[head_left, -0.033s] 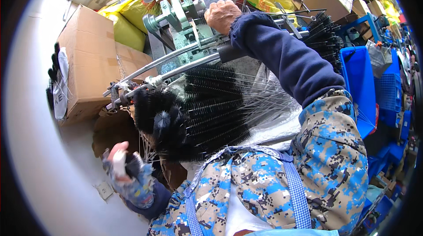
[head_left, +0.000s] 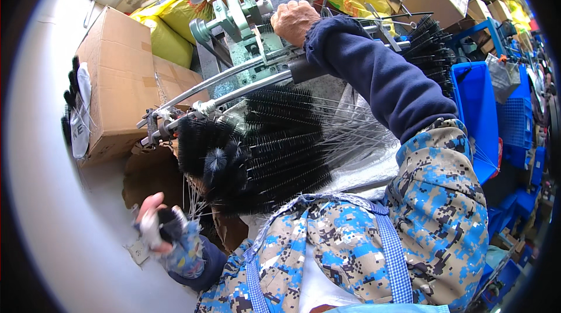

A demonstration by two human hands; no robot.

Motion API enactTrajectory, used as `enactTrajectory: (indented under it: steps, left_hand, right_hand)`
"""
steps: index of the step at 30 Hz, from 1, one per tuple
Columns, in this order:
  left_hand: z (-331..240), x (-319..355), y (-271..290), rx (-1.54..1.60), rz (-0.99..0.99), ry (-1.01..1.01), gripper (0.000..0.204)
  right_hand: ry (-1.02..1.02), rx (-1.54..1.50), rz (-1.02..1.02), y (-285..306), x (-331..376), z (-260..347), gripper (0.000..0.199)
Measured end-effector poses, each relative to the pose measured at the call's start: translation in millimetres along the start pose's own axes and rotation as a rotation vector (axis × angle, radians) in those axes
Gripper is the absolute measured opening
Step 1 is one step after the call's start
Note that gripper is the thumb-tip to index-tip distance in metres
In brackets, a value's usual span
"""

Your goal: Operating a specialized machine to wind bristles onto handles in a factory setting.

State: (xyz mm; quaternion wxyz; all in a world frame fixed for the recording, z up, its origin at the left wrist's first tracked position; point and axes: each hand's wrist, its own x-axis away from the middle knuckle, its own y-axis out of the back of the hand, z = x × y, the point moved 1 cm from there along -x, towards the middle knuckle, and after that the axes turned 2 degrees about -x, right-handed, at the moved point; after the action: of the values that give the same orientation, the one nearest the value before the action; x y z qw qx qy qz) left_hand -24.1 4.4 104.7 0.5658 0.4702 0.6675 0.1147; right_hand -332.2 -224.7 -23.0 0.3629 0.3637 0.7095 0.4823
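My right hand (head_left: 295, 21) is closed in a fist at the right side of a green metal machine (head_left: 239, 32). Whatever its fingers grip there is hidden beneath them. Below the machine, a thick pile of black bristle brushes (head_left: 280, 155) with thin wire stems (head_left: 353, 132) lies in front of my body. My left hand (head_left: 153, 222) is off to the lower left, apart from the pile and near the white wall. Motion blurs it; white wrapping and a dark patch show at its palm, and I cannot tell whether it holds anything.
Two metal rails (head_left: 234, 100) run across the machine's front. Cardboard boxes (head_left: 114, 79) stand at the left, and yellow sacks (head_left: 172, 41) sit behind. Blue bins (head_left: 474, 114) and more dark brushes (head_left: 429, 50) are at the right. A power socket (head_left: 138, 251) is on the wall near my left hand.
My left hand has shifted slightly downward. My right hand stays in its place at the machine, and the brush pile looks nearly the same.
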Motion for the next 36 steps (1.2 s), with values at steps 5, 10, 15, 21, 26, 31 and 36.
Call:
enactTrajectory:
  steps: [5,10,15,21,26,31,36]
  left_hand:
    - [1.4,-7.7,-5.5,-0.005,-0.053,-0.037,0.026]
    - [8.5,-3.3,-54.2,-0.045,0.508,-0.257,0.036]
    - [8.7,10.8,-59.6,0.080,0.464,0.034,0.050]
    - [74.5,94.4,-57.3,0.333,0.387,0.644,0.056]
    - [101.6,109.9,-45.3,1.360,-0.123,1.344,0.042]
    - [82.3,56.2,-0.3,0.220,0.220,0.343,0.028]
    - [11.9,10.7,3.9,0.222,0.161,0.241,0.017]
  right_hand:
    - [0.016,-0.028,-0.008,4.5,-4.3,4.0,0.018]
    - [0.035,-0.063,0.062,2.1,-0.7,0.1,0.018]
    - [0.019,-0.092,0.061,1.0,-0.3,-2.4,0.020]
    - [0.024,-0.050,0.057,0.0,2.5,-1.3,0.018]
    - [0.058,-0.075,0.034,2.1,-0.7,-1.6,0.018]
    - [0.001,-0.143,-0.077,-15.7,-15.8,-8.6,0.015]
    - [-0.118,-0.141,0.028,-12.0,-14.9,-3.6,0.015]
